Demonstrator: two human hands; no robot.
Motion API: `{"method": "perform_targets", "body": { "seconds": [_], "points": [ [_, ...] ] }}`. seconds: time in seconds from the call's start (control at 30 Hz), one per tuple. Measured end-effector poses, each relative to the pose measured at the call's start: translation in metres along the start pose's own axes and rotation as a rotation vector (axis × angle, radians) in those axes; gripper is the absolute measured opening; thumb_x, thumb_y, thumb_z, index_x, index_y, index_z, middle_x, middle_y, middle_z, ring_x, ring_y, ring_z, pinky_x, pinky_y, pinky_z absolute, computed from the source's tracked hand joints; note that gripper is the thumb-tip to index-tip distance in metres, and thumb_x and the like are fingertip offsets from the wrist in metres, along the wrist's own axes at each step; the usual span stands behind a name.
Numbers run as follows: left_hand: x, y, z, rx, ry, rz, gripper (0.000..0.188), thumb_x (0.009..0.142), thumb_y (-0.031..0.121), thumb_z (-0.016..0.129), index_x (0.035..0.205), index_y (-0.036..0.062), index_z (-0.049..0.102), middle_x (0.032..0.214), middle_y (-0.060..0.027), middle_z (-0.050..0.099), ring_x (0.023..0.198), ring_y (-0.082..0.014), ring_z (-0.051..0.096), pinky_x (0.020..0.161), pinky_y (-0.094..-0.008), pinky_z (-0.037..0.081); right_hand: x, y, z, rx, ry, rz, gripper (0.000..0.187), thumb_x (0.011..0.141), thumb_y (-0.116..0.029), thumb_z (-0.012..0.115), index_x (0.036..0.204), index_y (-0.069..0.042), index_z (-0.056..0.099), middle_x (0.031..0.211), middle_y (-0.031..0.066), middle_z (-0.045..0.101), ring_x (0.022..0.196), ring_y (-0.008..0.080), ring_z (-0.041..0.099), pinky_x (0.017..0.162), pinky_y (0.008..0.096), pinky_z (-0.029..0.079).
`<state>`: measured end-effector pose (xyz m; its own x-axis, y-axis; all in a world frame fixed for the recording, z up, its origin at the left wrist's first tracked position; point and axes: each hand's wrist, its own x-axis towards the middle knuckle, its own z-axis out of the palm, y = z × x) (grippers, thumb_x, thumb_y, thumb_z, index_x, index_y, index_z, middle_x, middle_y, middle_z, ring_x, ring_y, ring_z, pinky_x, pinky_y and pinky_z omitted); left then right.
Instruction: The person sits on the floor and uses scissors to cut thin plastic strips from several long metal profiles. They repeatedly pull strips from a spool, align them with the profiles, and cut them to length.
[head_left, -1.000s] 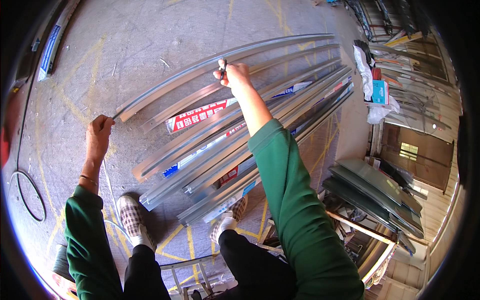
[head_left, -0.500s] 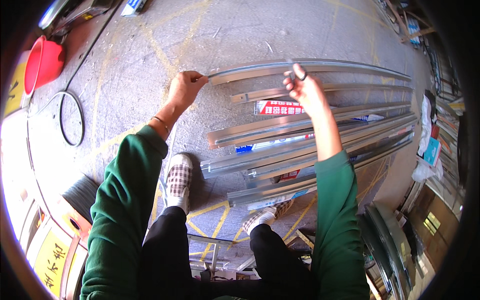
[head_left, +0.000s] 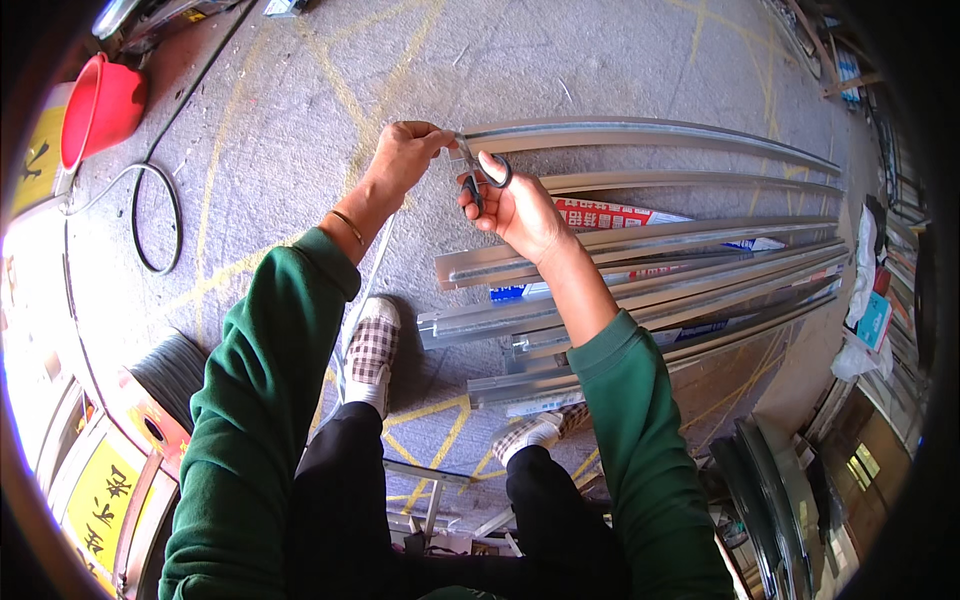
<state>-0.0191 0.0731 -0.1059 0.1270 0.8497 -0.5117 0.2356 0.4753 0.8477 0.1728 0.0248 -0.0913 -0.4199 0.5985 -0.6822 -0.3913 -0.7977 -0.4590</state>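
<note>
My left hand [head_left: 408, 155] is closed in a pinch at the near-left end of the farthest metal profile [head_left: 640, 130]. A thin pale strip [head_left: 378, 262] hangs from beneath this hand past my left shoe; the pinched part is mostly hidden by the fingers. Black-handled scissors [head_left: 465, 152] are in my right hand [head_left: 520, 210], thumb and fingers at the handle loops. Their blades point up to the left fingertips and the profile's end. Whether the blades touch the strip is too small to tell.
Several more long metal profiles [head_left: 620, 240] lie side by side nearer my feet, on printed red, white and blue packaging [head_left: 600, 212]. Leftward are a red bucket [head_left: 115, 105], a looped black cable [head_left: 135, 225] and a grey cable reel [head_left: 170, 375]. Dark curved sheets [head_left: 765, 490] stand at lower right.
My right hand has moved left with the scissors, from over the profiles to just beside my left fingertips. The left hand stays pinched at the profile's end.
</note>
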Motion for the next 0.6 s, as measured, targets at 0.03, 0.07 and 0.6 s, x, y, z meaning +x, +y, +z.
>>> {"method": "perform_targets", "body": {
  "seconds": [0.03,0.07,0.6],
  "points": [
    [0.000,0.000,0.000,-0.008,0.004,-0.006,0.021,0.093,0.021,0.063,0.091,0.0046,0.076,0.067,0.0042,0.050,0.055,-0.0056,0.040,0.048,-0.0246,0.032,0.003,0.001,0.000,0.013,-0.001,-0.007,0.045,0.095,-0.046,0.065,0.098,-0.001,0.064,0.080,0.0099,0.069,0.067,0.0149,0.065,0.054,0.0234,0.049],
    [0.000,0.001,0.001,-0.015,0.009,-0.012,0.021,0.093,0.021,0.063,0.090,0.0044,0.076,0.067,0.0041,0.051,0.055,-0.0056,0.041,0.048,-0.0245,0.032,0.006,0.002,0.000,0.025,-0.004,-0.013,0.046,0.096,-0.046,0.065,0.099,-0.001,0.064,0.080,0.0098,0.069,0.067,0.0148,0.065,0.054,0.0235,0.048],
    [-0.002,0.003,0.002,-0.081,0.012,-0.017,0.020,0.089,0.018,0.066,0.083,0.0010,0.076,0.073,-0.0016,0.058,0.065,-0.0119,0.050,0.060,-0.0287,0.042,0.021,0.015,0.000,0.098,-0.004,-0.138,0.043,0.098,-0.043,0.063,0.100,-0.001,0.064,0.073,0.0016,0.059,0.059,0.0076,0.050,0.050,0.0214,0.038]
  ]
}}
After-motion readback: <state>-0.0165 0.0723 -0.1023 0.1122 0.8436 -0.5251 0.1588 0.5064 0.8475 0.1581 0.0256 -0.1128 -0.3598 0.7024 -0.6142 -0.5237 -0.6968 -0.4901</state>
